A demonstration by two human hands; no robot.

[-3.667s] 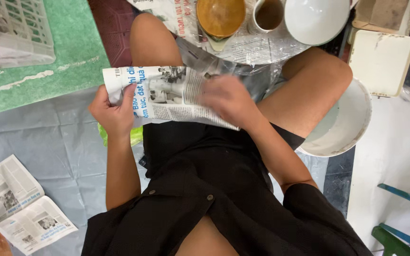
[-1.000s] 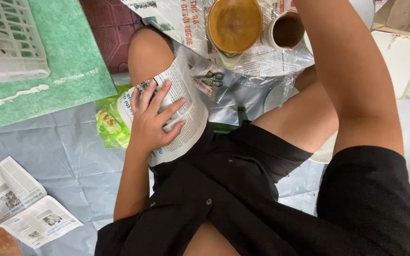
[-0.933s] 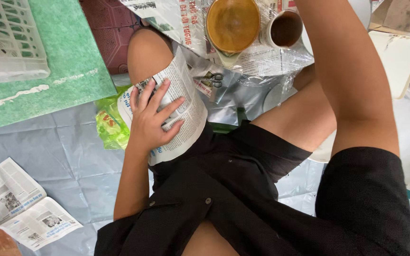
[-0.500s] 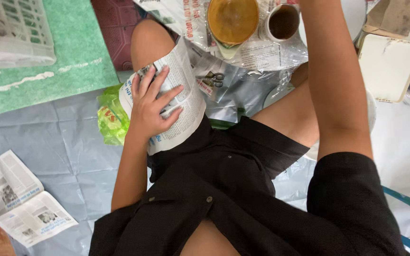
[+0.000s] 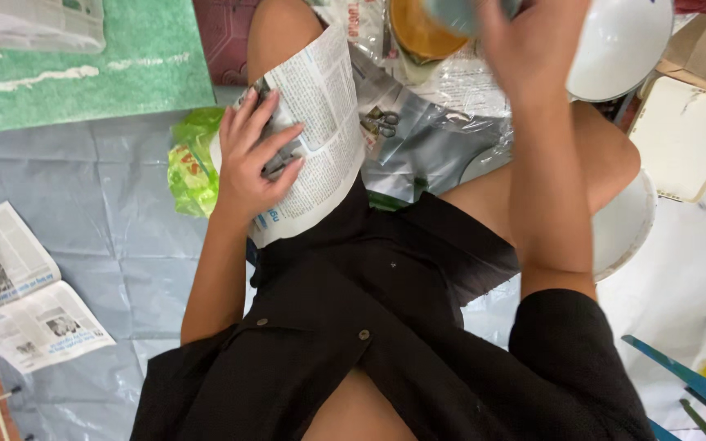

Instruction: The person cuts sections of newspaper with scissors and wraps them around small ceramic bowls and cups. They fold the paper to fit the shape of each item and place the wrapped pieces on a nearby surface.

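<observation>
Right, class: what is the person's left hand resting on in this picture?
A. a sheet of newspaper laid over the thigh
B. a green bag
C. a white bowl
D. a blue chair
A: the left hand lies flat, fingers spread, on the newspaper sheet draped over the thigh.

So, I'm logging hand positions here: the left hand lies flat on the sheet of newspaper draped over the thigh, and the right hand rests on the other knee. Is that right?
Not quite. The left hand does lie flat on the newspaper over the thigh, but the right hand is not on the knee: the head view shows it raised, gripping a blurred cup by the white bowl.
</observation>
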